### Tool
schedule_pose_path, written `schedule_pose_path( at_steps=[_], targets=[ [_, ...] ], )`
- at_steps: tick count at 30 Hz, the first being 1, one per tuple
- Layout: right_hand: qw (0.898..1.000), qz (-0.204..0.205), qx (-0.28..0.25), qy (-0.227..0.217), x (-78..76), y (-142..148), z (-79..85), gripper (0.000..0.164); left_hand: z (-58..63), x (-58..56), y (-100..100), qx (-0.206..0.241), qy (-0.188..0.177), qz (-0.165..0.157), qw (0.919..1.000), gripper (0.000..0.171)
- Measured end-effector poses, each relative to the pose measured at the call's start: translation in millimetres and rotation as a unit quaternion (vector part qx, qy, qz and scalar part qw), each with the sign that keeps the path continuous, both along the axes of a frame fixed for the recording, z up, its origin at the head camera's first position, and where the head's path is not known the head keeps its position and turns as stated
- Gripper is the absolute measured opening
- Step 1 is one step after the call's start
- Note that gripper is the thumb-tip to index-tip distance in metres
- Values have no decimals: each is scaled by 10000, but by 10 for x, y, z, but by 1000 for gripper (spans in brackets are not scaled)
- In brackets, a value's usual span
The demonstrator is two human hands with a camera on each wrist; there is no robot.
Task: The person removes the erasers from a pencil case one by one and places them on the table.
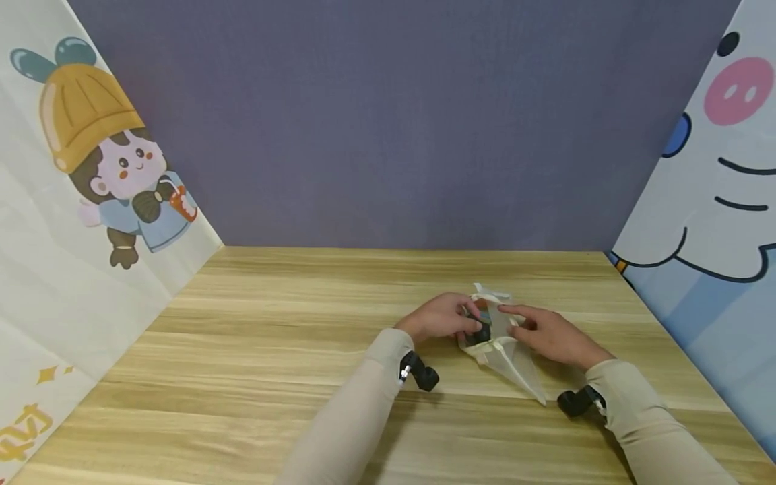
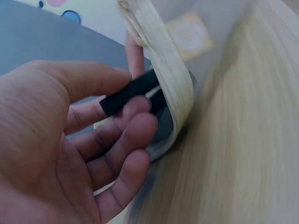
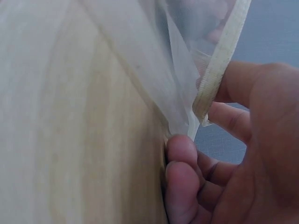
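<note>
A see-through pale mesh bag (image 1: 515, 367) with cream trim (image 2: 174, 93) lies on the table between both hands, its mouth spread apart. My left hand (image 1: 439, 315) reaches to that mouth and pinches a black strip-like thing (image 2: 126, 94) between thumb and fingers. Part of the black thing is inside the bag; its exact kind cannot be told. Across from it, my right hand (image 1: 553, 333) holds the bag's edge, with the thumb behind the trim and curled fingers (image 3: 182, 150) at the bag's corner. Through the mesh shows a yellow square with a pale circle (image 2: 189, 36).
The wooden table (image 1: 242, 350) extends around the bag. A grey-purple panel (image 1: 388, 128) stands along its back edge. Printed cartoon sheets flank it, a capped figure (image 1: 136, 168) at left and a pink-nosed animal (image 1: 727, 148) at right.
</note>
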State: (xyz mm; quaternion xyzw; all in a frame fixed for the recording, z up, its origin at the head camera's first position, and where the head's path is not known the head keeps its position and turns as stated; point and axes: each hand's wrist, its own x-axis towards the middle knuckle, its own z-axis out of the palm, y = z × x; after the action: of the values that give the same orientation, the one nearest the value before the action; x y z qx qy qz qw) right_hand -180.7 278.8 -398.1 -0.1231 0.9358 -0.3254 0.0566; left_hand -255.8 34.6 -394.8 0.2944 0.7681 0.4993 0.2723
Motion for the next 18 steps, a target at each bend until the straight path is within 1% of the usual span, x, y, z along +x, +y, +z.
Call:
schedule_pose_path(
  at_steps=[3,5,13,18],
  targets=[
    [10000,-28,19,3,-5,17,-15,52,23,1,-22,-90,125,-151,9998,10],
    [10000,-58,29,-9,-6,18,-32,52,35,13,-38,-175,196,-194,9995,10],
    [9999,-76,62,37,-6,19,-51,51,70,22,-90,-168,315,-141,9993,13],
    [9998,-33,120,125,-22,22,-29,51,88,1,-140,-104,537,-200,9983,14]
  ],
)
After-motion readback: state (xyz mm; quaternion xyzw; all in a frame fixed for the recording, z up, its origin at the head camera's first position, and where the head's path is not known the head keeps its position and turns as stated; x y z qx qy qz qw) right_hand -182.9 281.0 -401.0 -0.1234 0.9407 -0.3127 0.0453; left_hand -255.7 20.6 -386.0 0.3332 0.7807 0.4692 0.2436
